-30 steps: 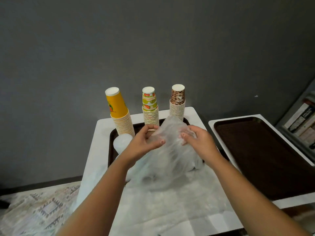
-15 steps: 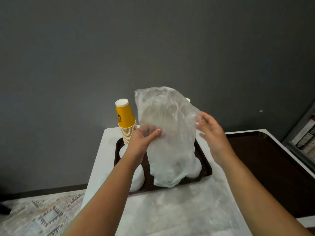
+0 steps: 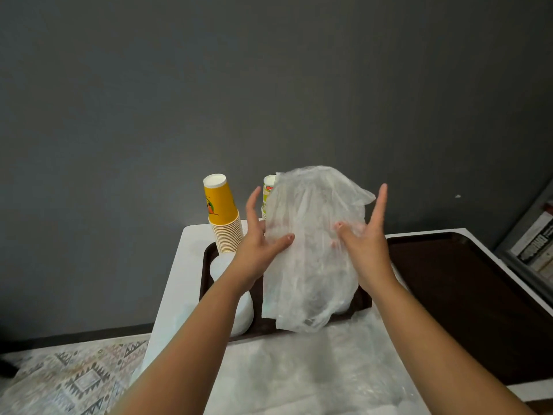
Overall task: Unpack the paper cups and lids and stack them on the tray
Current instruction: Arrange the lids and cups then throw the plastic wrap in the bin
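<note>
Cups (image 3: 225, 223) stacked on tray (image 3: 206, 265), bag (image 3: 311, 253) held up.
Left hand (image 3: 258, 253) and right hand (image 3: 363, 244) pinch bag, thumbs in front, fingers spread straight.

A dark grey wall (image 3: 269, 85) is seen behind the white bench (image 3: 179, 283). A patterned rug (image 3: 68, 381) is laid lower left; books (image 3: 535, 247) are shelved far right.

The plastic bag (image 3: 311, 250) is clear and milky. One cup stack (image 3: 223, 215) is yellow with an orange-green print and white base. The trays (image 3: 466, 295) are dark brown, the table (image 3: 176, 283) white, the wall (image 3: 269, 85) grey, the rug (image 3: 74, 378) a geometric beige-grey.
</note>
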